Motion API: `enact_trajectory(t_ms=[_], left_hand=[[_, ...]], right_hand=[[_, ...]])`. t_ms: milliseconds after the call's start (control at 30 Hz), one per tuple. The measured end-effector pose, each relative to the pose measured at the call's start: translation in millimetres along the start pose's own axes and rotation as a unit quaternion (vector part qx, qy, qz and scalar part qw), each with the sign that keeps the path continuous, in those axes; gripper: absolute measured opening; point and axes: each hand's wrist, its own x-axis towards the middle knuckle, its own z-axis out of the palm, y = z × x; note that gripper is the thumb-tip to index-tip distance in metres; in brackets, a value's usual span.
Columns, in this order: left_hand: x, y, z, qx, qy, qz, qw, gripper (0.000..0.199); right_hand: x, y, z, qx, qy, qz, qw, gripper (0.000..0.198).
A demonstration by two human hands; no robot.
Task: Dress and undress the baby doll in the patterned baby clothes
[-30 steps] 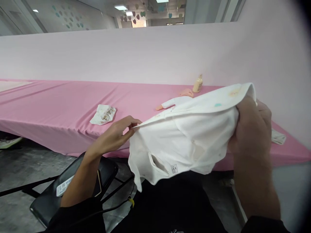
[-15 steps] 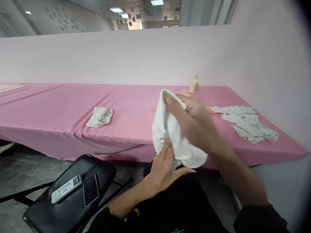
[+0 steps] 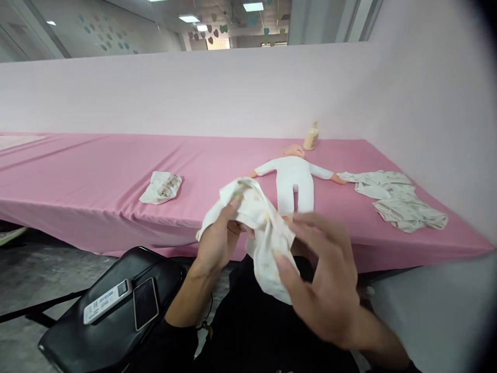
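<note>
A white baby garment [image 3: 258, 210] with a small pale print hangs in front of me above my lap, bunched so that its exact kind does not show. My left hand [image 3: 217, 238] grips its upper left part, thumb on top and fingers underneath. Beside the garment's right edge, my right hand [image 3: 326, 280] is slightly blurred, its fingers apart; whether a fingertip touches the fabric I cannot tell. Beyond them a baby doll [image 3: 295, 173] in a white suit lies on its back on the pink-covered table [image 3: 217, 155], its feet partly hidden by my hand and the garment.
Printed baby clothes [image 3: 407, 207] lie right of the doll, and a bundled printed cloth [image 3: 161, 187] lies to the left. A pump bottle [image 3: 311, 137] stands behind the doll's head. At lower left, a black chair [image 3: 112, 342] holds a phone [image 3: 145, 304] and a white device [image 3: 107, 301].
The garment has come down and left, its printed side now showing. My left hand has moved up and grips it; my right hand has let go and lowered. The doll is now uncovered.
</note>
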Motion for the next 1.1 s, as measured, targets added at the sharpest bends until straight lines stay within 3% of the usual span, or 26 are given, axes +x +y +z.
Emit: enact_trajectory(t_ms=[133, 267, 400, 567, 667, 767, 933, 1100], left_hand=[[-7.5, 18.4, 0.9, -0.084, 0.004, 0.013, 0.996, 0.030], [-28.3, 21.2, 1.6, -0.082, -0.072, 0.020, 0.994, 0.030], [-42.3, 16.1, -2.1, -0.103, -0.132, 0.011, 0.986, 0.028], [-53.1, 4.8, -9.7, -0.134, -0.182, 0.007, 0.974, 0.049], [-58.0, -1.3, -14.3, -0.126, -0.224, 0.017, 0.966, 0.054], [-58.2, -2.8, -19.1, -0.113, -0.194, 0.034, 0.974, 0.049], [-46.9, -3.9, -33.8, -0.098, -0.057, 0.039, 0.993, 0.049], [-34.5, -6.8, -57.2, -0.108, 0.004, 0.011, 0.994, 0.037]], right_hand=[[-33.0, 1.5, 9.0, -0.043, -0.013, -0.020, 0.999, 0.054], [-31.1, 28.7, 37.7, -0.020, -0.063, 0.069, 0.995, 0.051], [-26.1, 46.2, 61.0, 0.060, -0.121, 0.187, 0.973, 0.061], [-33.8, 42.9, 76.8, 0.116, -0.131, 0.217, 0.960, 0.067], [-37.7, 37.7, 79.5, 0.145, -0.139, 0.218, 0.955, 0.057], [-38.2, 38.2, 76.7, 0.127, -0.136, 0.210, 0.960, 0.050], [-41.4, 65.2, 67.6, -0.005, -0.111, 0.109, 0.988, 0.042], [-53.6, 106.0, 50.2, -0.136, -0.156, 0.046, 0.977, 0.046]])
